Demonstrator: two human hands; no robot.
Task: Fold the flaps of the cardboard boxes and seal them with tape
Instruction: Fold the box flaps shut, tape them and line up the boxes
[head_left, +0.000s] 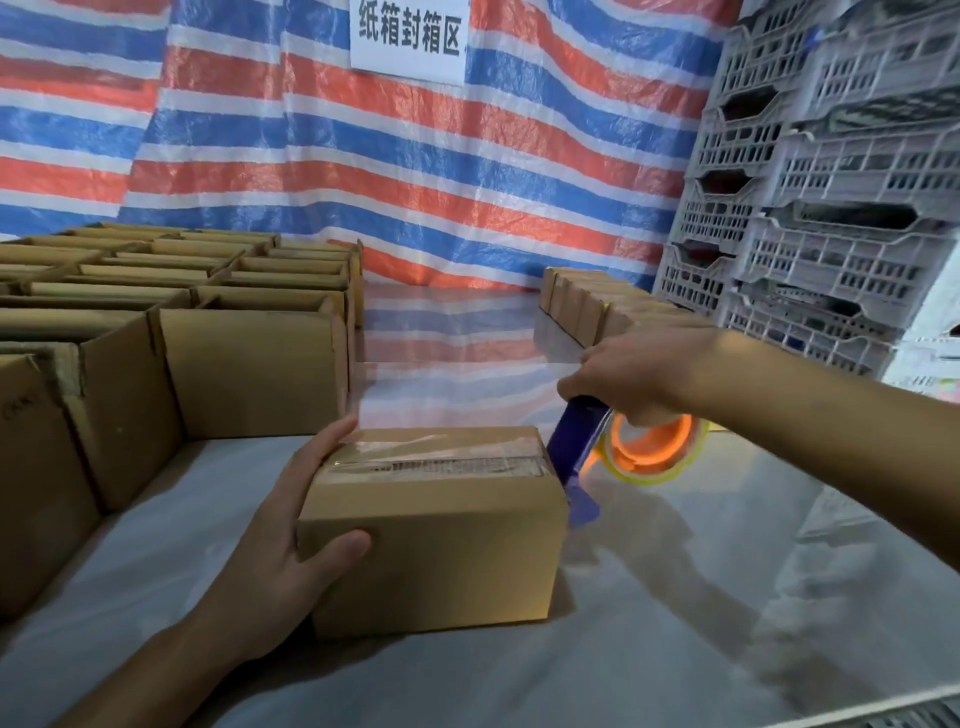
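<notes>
A small closed cardboard box sits on the table in front of me, with a strip of clear tape running along its top seam. My left hand grips the box's left end, fingers over the top and thumb on the front face. My right hand holds a blue tape dispenser with an orange-cored roll of clear tape. The dispenser's blade end presses against the box's right edge and reaches down its right side.
Several open-topped cardboard boxes crowd the left side of the table. A row of closed boxes stands at the back right. Grey plastic crates are stacked on the right. A striped tarp with a white sign hangs behind the glossy tabletop.
</notes>
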